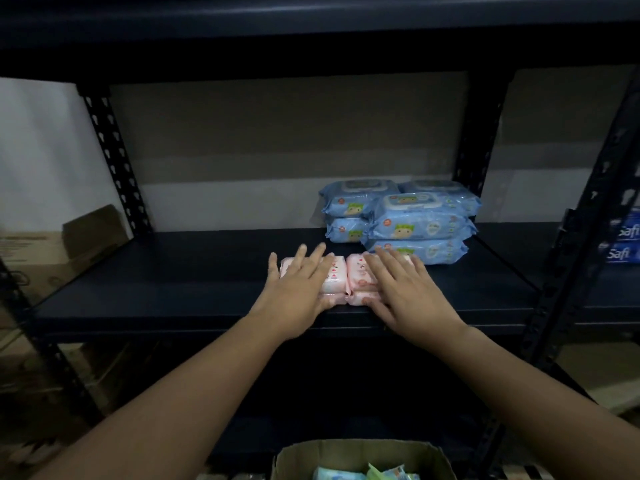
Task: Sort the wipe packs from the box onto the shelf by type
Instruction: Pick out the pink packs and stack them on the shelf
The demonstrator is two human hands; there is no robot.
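Both hands flat on pink packs at the shelf's front edge.
Left hand (300,289) and right hand (403,291) press with straight fingers on pink packs (346,280); shelf (173,271) lies bare leftward, blue packs (412,221) close behind, box (356,452) below.

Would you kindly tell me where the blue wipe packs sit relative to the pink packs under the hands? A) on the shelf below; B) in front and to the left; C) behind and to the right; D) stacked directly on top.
C: the blue wipe packs are stacked farther back and to the right on the shelf, behind the pink wipe packs that the left hand and right hand rest on.
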